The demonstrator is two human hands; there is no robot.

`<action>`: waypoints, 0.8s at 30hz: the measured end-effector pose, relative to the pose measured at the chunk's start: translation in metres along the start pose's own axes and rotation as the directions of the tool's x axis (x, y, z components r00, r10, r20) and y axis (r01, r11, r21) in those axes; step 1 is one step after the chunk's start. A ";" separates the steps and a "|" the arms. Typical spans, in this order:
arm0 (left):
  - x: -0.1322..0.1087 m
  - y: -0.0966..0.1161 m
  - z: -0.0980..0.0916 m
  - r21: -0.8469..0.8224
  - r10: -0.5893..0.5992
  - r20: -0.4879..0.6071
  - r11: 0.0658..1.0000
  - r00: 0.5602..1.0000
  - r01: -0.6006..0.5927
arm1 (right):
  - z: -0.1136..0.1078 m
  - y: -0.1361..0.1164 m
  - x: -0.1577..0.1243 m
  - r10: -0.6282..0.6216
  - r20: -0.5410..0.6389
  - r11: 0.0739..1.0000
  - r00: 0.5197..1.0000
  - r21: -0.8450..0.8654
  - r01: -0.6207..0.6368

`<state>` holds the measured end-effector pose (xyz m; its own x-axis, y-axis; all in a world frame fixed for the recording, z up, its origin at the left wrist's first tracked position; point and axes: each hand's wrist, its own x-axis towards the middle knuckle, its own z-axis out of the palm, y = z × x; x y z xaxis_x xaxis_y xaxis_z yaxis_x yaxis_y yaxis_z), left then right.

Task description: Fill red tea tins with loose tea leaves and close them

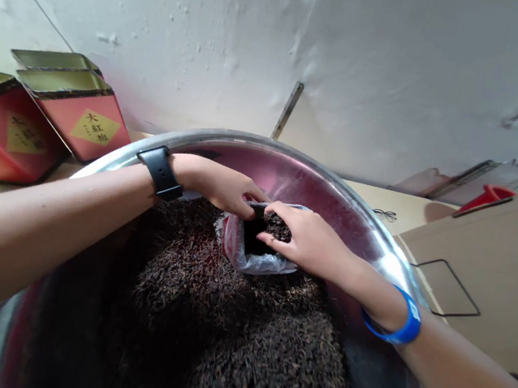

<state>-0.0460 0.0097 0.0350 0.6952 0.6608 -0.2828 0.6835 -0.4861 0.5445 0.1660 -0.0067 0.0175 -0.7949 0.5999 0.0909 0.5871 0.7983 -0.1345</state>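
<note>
A small red container with a clear plastic liner (267, 264) sits among loose dark tea leaves (261, 360), its mouth facing up. My left hand (225, 188), a black watch on its wrist, grips the far left part of the lined rim. Some of its fingertips are hidden at the opening. My right hand (315, 240), a blue band on its wrist, is at the mouth from the right side. Its thumb and fingers are curled around a clump of dark tea leaves (278, 226) over the opening. The container's inside is dark.
A large shiny metal basin (364, 218) holds the tea heap. Several open red tins (96, 127) with yellow labels stand at left. At right are eyeglasses (385, 214), a red object (484, 200) and a thin black wire handle (464, 291). A peeling wall (243, 52) rises behind.
</note>
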 end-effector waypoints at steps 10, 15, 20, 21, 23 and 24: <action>0.000 0.001 0.000 -0.013 -0.008 -0.004 1.000 1.000 0.008 | 0.002 0.001 0.001 -0.024 -0.012 1.000 1.000 0.013 0.024; 0.000 0.002 0.001 0.002 -0.006 -0.004 1.000 1.000 0.006 | 0.004 0.000 0.001 -0.044 -0.010 0.999 0.999 0.007 0.044; 0.000 0.001 0.001 0.010 0.005 -0.003 1.000 1.000 -0.005 | 0.004 0.001 0.001 -0.054 -0.007 0.998 0.998 0.021 0.054; 0.000 0.001 0.001 0.006 -0.002 -0.001 1.000 1.000 0.002 | 0.004 0.001 0.000 -0.056 -0.006 0.998 0.998 0.021 0.056; 0.000 0.001 0.000 -0.008 -0.010 0.004 1.000 1.000 0.010 | 0.004 0.001 0.000 -0.057 -0.004 0.998 0.998 0.018 0.057; -0.001 0.001 0.000 -0.014 -0.010 0.007 1.000 1.000 0.010 | 0.004 0.000 0.000 -0.054 -0.002 0.998 0.999 0.018 0.055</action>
<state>-0.0454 0.0086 0.0355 0.6902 0.6614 -0.2937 0.6870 -0.4714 0.5529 0.1657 -0.0065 0.0136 -0.8254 0.5556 0.1003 0.5400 0.8287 -0.1469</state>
